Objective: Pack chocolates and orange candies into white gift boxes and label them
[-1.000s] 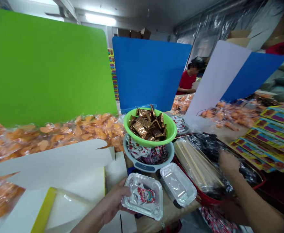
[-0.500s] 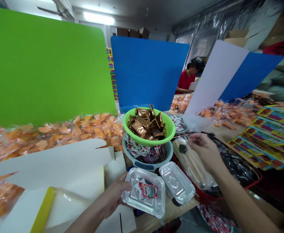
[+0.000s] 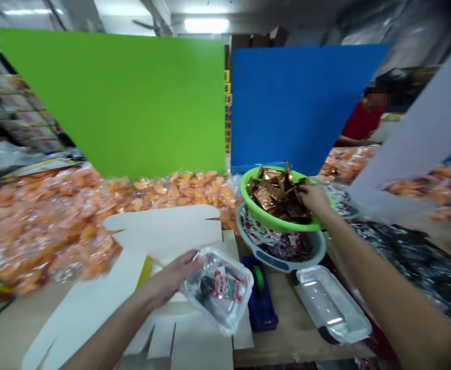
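My left hand grips the left rim of a foil tray, tilted over flat white cardboard. Inside the tray lie a red-and-white sachet and a small dark piece. My right hand reaches into a green bowl heaped with brown-gold wrapped sweets, its fingers closed among them; what they hold is blurred. The green bowl sits on a grey-blue bowl of red-and-white sachets.
A second, empty foil tray lies at right, a blue tape dispenser between the trays. Bags of orange snacks pile along the left and back. Green and blue partition boards stand behind. A person in red sits beyond.
The view swung left. My right hand moved from the tray of sticks at right up into the green bowl. A dark piece now lies in the foil tray, which has tilted.
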Demonstrator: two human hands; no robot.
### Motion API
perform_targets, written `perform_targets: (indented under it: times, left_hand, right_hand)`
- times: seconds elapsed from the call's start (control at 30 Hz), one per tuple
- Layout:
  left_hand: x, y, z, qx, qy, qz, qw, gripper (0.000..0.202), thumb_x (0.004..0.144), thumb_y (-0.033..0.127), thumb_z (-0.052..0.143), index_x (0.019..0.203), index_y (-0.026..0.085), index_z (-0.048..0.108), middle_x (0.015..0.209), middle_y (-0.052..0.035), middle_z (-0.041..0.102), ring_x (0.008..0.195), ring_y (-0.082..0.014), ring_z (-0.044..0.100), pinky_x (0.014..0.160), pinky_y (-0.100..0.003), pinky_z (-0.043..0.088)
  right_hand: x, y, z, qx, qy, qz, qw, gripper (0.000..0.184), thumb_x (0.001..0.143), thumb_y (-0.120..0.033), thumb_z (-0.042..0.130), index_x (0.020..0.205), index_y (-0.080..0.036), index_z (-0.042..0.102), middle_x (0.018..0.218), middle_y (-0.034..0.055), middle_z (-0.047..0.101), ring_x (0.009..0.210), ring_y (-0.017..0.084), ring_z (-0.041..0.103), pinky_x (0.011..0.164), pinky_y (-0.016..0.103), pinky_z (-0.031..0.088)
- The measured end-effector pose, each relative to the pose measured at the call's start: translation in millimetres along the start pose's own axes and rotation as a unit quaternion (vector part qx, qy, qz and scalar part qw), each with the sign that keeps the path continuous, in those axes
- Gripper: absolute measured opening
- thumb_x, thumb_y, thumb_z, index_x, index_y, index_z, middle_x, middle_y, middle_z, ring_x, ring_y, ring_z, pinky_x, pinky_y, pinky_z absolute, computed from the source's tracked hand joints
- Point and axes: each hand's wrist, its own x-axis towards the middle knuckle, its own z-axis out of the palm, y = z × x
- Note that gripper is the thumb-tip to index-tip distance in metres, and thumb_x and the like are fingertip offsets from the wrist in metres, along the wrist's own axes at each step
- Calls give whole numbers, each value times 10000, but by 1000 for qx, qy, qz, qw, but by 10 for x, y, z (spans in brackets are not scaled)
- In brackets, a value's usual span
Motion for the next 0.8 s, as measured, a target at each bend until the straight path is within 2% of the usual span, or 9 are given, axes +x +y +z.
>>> perform_targets:
  times: [0.2, 0.3, 0.37, 0.43, 0.5, 0.57, 0.63, 0.73, 0.8]
  left_hand:
    - [15, -4, -818, 298, 96, 61, 948, 339, 786, 445, 569, 937, 149, 629, 833, -18, 636, 771, -177, 572, 664, -236, 422]
    - [209, -86, -948, 417, 104, 77, 900, 221, 759, 359, 581, 812, 161, 664, 773, -10, 645, 763, -185, 575, 677, -237, 403]
    - [322, -155, -933, 434, 98, 96, 891, 155, 722, 307, 616, 800, 187, 675, 813, -7, 661, 808, -193, 578, 716, -239, 395]
    - [383, -230, -874, 435, 99, 110, 888, 173, 708, 298, 636, 851, 211, 674, 853, -7, 666, 820, -196, 579, 718, -244, 392]
    - [392, -308, -812, 437, 109, 120, 885, 237, 721, 331, 632, 927, 216, 654, 878, -19, 660, 810, -201, 581, 702, -256, 399]
    - [359, -379, -771, 422, 143, 124, 887, 324, 735, 362, 623, 1013, 196, 619, 936, -48, 650, 820, -209, 589, 701, -271, 418]
    - [296, -437, -758, 381, 192, 125, 896, 412, 751, 368, 608, 1108, 165, 572, 1043, -88, 626, 852, -214, 603, 716, -285, 443]
    - [153, -506, -759, 315, 237, 120, 911, 440, 783, 352, 574, 1167, 140, 536, 1123, -117, 597, 898, -212, 613, 762, -300, 465]
    - [43, -558, -746, 291, 242, 119, 918, 385, 806, 332, 541, 1139, 141, 554, 1103, -109, 611, 909, -209, 608, 790, -309, 464]
  right_hand:
    - [-293, -128, -269, 54, 160, 2, 986, 370, 910, -226, 316, 1036, -80, 632, 1069, 198, 606, 1114, 285, 487, 913, 398, 358]
    - [-653, -387, -542, 193, 261, -40, 945, 337, 907, -329, 370, 1138, -146, 534, 1145, 191, 552, 1101, 267, 514, 909, 403, 398]
    - [-960, -647, -677, 320, 261, -58, 909, 455, 828, -400, 511, 1213, -176, 412, 1218, 205, 488, 1043, 255, 558, 804, 379, 467]
    - [-1284, -941, -717, 417, 185, -65, 888, 555, 737, -422, 612, 1188, -213, 365, 1103, 171, 552, 933, 233, 608, 737, 360, 496]
    - [-1583, -1240, -638, 492, 21, -70, 868, 491, 718, -418, 629, 1113, -249, 392, 979, 103, 608, 849, 216, 629, 698, 352, 509]
    - [-1826, -1532, -454, 542, -141, -85, 824, 399, 746, -367, 610, 1078, -250, 420, 987, 67, 625, 895, 209, 627, 743, 359, 512]
    - [-2001, -1806, -206, 561, -229, -101, 789, 281, 783, -304, 560, 1042, -237, 473, 1007, 46, 627, 935, 191, 608, 800, 356, 497]
    - [-2165, -2145, 188, 535, -270, -125, 791, 210, 800, -217, 498, 1004, -222, 548, 934, 23, 622, 863, 172, 588, 800, 354, 480]
    - [-2237, -2297, 415, 514, -225, -139, 816, 212, 796, -180, 477, 987, -216, 562, 937, 32, 604, 865, 179, 568, 813, 367, 464]
